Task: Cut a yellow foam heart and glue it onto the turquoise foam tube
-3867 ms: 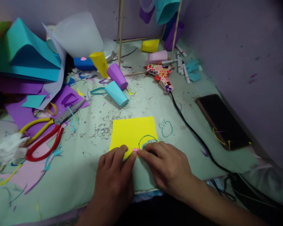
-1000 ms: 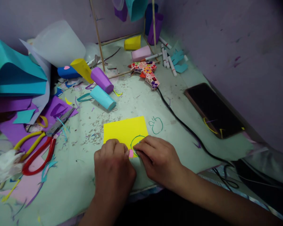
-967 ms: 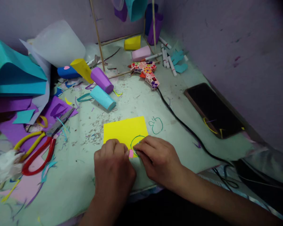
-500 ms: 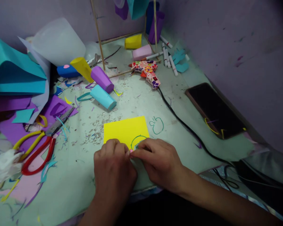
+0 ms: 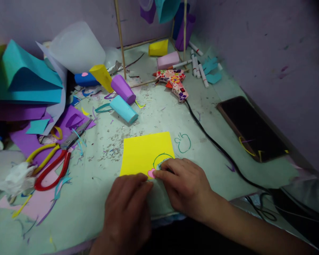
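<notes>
A yellow paper sheet (image 5: 140, 152) lies flat in front of me, with part of a green circle (image 5: 163, 154) drawn near its right side. A small pink heart (image 5: 151, 173) is at the sheet's lower edge. My right hand (image 5: 186, 180) is closed, its thumb and finger pinching at the heart's right side; a pale bluish bit shows beside the fingertips, too small to name. My left hand (image 5: 129, 202) rests at the sheet's lower left edge, fingers bent, thumb slightly apart from them, with nothing visible between. Its fingertips are close to the heart but apart from it.
Scissors (image 5: 66, 141) lie among paper scraps on the left. Small paper cups (image 5: 123, 109) sit beyond the sheet. A flowered glue gun (image 5: 172, 81) trails a black cord (image 5: 210, 140) to the right, near a phone (image 5: 251, 127). Markers (image 5: 195, 65) and wooden sticks (image 5: 120, 39) are at the back.
My left hand has drawn back down and left from the heart, uncovering it and more of the yellow sheet. My right hand stays at the heart. The whole view has shifted slightly.
</notes>
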{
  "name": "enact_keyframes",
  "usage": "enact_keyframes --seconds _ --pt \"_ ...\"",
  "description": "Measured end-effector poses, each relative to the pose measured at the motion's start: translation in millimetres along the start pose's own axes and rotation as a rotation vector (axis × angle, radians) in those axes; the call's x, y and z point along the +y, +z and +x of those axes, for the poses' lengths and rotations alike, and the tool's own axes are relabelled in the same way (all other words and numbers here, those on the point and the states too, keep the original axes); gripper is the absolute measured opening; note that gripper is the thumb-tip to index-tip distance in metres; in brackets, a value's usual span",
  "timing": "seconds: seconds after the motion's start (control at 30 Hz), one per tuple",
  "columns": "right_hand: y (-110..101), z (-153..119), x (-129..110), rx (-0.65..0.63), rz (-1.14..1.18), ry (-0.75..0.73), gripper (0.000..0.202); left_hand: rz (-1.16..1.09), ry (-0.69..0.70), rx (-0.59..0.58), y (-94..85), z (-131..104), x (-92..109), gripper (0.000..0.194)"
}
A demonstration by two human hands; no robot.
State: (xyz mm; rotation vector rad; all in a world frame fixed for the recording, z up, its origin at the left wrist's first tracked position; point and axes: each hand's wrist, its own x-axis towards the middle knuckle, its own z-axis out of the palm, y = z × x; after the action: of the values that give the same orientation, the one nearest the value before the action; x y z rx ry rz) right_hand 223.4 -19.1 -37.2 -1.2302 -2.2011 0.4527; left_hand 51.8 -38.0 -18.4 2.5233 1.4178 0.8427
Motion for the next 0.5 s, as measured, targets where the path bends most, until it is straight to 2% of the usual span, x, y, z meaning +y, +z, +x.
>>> enact_keyframes --seconds 0.07,0.17,0.37,0.5 --pt "0 0 0 0.015 0.006 -0.006 0.023 -0.026 0.1 -0.069 3.2 -4 1 0.029" --pt "0 0 1 0.02 0.009 -0.003 0.024 0.018 0.125 -0.122 9.4 -7 1 0.032" --pt "0 1 4 -0.042 0.151 0.128 0.018 0.019 0.151 -0.123 10.6 -9 -3 0.031" --pt "-1 3 2 -0.093 0.081 0.124 0.025 0.029 0.134 -0.126 10.4 -9 -3 0.032"
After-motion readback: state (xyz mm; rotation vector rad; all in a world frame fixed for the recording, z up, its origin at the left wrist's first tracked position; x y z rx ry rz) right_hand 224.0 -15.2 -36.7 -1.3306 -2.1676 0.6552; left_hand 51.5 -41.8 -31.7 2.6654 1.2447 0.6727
